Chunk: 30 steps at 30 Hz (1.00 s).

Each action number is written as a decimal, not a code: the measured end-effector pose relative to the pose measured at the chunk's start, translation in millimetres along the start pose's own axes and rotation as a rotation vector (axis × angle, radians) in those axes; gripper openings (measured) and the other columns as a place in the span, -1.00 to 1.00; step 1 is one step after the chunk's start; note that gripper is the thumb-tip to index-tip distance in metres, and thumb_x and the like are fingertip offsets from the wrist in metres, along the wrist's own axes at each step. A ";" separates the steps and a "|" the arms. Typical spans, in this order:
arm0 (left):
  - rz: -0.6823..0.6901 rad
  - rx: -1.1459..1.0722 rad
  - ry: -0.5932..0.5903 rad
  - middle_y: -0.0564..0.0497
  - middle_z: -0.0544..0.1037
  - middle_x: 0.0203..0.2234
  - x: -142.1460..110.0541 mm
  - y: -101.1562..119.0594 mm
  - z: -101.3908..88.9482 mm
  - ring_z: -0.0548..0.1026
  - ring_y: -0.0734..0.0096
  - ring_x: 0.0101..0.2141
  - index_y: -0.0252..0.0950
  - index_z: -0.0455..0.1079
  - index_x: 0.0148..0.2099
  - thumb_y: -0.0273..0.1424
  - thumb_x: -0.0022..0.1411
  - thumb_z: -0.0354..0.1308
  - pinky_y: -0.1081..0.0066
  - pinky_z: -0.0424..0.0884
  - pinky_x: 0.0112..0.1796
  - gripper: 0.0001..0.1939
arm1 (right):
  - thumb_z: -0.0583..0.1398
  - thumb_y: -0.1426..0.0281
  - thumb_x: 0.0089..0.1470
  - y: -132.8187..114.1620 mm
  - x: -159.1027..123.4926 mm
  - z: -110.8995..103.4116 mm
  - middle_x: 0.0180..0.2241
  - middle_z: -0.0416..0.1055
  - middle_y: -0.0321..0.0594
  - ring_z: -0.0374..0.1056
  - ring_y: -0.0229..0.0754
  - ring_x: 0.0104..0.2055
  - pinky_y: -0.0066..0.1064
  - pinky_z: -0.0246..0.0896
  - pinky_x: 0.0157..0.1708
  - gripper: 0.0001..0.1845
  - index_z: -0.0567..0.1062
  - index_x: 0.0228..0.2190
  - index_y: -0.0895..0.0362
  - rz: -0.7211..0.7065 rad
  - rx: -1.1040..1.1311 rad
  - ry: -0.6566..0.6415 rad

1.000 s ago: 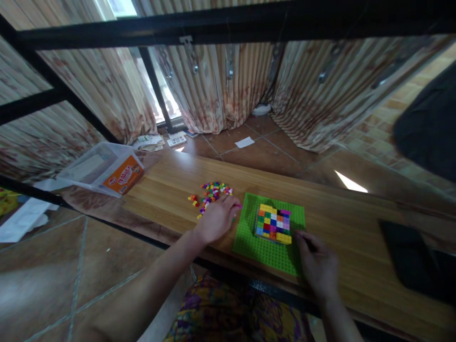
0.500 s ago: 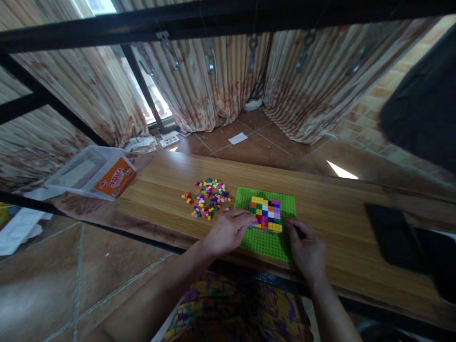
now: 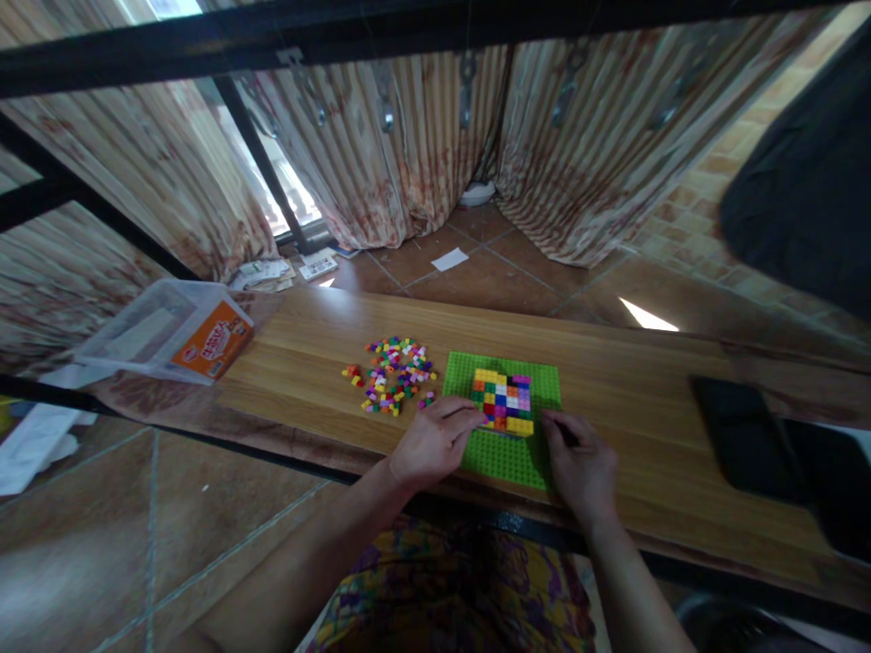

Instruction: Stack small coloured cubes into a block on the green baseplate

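A green studded baseplate (image 3: 504, 462) lies on the wooden table, with a block of multicoloured toy bricks (image 3: 502, 402) built up on it. My left hand (image 3: 439, 440) is closed in a pinch at the left side of that block, a small pink brick (image 3: 484, 418) showing at the fingertips. At the baseplate's right edge rests my right hand (image 3: 582, 462), its fingers curled in; whether anything is inside them is hidden. Beyond my left hand, a loose pile of small bricks (image 3: 395, 376) in many colours is spread on the table.
A clear plastic box (image 3: 150, 340) with an orange label stands at the table's left end. Dark flat objects (image 3: 745, 440) lie at the right end. A black metal bar (image 3: 408, 36) crosses above, with curtains (image 3: 435, 145) behind it.
The view has shifted slightly, so everything sits a little further left and higher. Both hands keep about the same places at the brick block and baseplate edge.
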State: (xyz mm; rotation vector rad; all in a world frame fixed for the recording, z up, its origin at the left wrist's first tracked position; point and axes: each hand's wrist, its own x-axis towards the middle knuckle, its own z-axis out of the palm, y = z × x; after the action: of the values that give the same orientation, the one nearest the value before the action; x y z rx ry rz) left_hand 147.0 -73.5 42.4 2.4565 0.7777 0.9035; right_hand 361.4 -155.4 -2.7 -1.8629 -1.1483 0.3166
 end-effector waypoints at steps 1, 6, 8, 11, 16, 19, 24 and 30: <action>0.006 0.006 0.006 -0.04 0.59 -0.20 -0.6 -0.4 0.7 0.52 0.44 -0.15 -0.24 0.50 -0.12 -0.49 0.34 0.00 0.40 0.46 -0.07 -0.76 | 0.11 0.12 0.13 -0.1 0.0 0.0 -0.25 0.56 -0.12 0.46 -0.08 -0.21 -0.27 0.33 -0.17 -0.63 0.59 -0.31 0.10 -0.001 -0.002 0.003; 0.057 0.034 0.020 -0.05 0.58 -0.18 -3.0 -2.9 2.2 0.52 0.45 -0.12 -0.26 0.49 -0.11 -0.49 0.34 0.01 0.42 0.45 -0.05 -0.77 | 0.12 0.14 0.13 -1.8 -0.1 0.2 -0.26 0.56 -0.13 0.46 -0.08 -0.21 -0.28 0.32 -0.16 -0.65 0.59 -0.32 0.11 0.008 0.024 0.006; 0.069 0.048 0.026 -0.06 0.58 -0.18 -3.8 -3.9 2.6 0.52 0.45 -0.13 -0.27 0.49 -0.10 -0.48 0.34 0.03 0.43 0.45 -0.04 -0.78 | 0.13 0.15 0.13 -2.7 0.1 0.0 -0.25 0.57 -0.13 0.46 -0.08 -0.21 -0.28 0.31 -0.16 -0.66 0.59 -0.32 0.11 0.007 0.015 0.009; 0.067 0.065 0.053 -0.04 0.59 -0.20 -4.9 -5.1 4.0 0.53 0.46 -0.14 -0.27 0.49 -0.10 -0.45 0.34 0.04 0.44 0.46 -0.05 -0.80 | 0.13 0.15 0.13 -3.1 0.3 -0.4 -0.27 0.56 -0.13 0.46 -0.09 -0.23 -0.29 0.31 -0.18 -0.66 0.59 -0.32 0.11 -0.001 0.001 0.007; 0.081 0.075 0.068 -0.03 0.59 -0.22 -4.6 -6.3 5.5 0.53 0.48 -0.18 -0.26 0.50 -0.12 -0.44 0.34 0.05 0.47 0.47 -0.09 -0.81 | 0.13 0.16 0.13 -0.5 0.7 -0.4 -0.27 0.56 -0.14 0.46 -0.10 -0.24 -0.31 0.31 -0.19 -0.66 0.59 -0.32 0.10 -0.020 -0.019 0.015; 0.096 0.082 0.054 -0.02 0.59 -0.23 -2.5 -6.8 4.0 0.54 0.49 -0.19 -0.26 0.50 -0.13 -0.46 0.34 0.06 0.47 0.47 -0.10 -0.81 | 0.14 0.15 0.13 2.0 0.4 0.6 -0.28 0.56 -0.14 0.46 -0.10 -0.24 -0.31 0.32 -0.19 -0.66 0.60 -0.33 0.11 -0.036 -0.015 0.027; 0.144 0.082 0.005 0.01 0.60 -0.29 1.1 -7.0 0.3 0.54 0.51 -0.27 -0.26 0.50 -0.14 -0.51 0.33 0.04 0.49 0.46 -0.18 -0.80 | 0.14 0.14 0.13 4.3 -0.4 2.0 -0.28 0.56 -0.15 0.47 -0.11 -0.24 -0.31 0.32 -0.20 -0.66 0.60 -0.32 0.10 -0.036 -0.001 0.032; 0.112 0.095 0.003 0.01 0.59 -0.31 0.9 -5.2 0.6 0.53 0.51 -0.28 -0.25 0.50 -0.14 -0.49 0.34 0.02 0.50 0.46 -0.20 -0.78 | 0.15 0.15 0.12 4.5 -0.1 1.8 -0.29 0.56 -0.16 0.47 -0.12 -0.26 -0.32 0.32 -0.22 -0.67 0.60 -0.33 0.10 -0.034 -0.009 0.030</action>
State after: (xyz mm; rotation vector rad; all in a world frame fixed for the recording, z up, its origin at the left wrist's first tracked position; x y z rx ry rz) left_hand 146.1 -69.0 39.5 2.6047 0.7057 0.9300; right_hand 362.9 -155.2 -7.3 -1.8481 -1.1613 0.2647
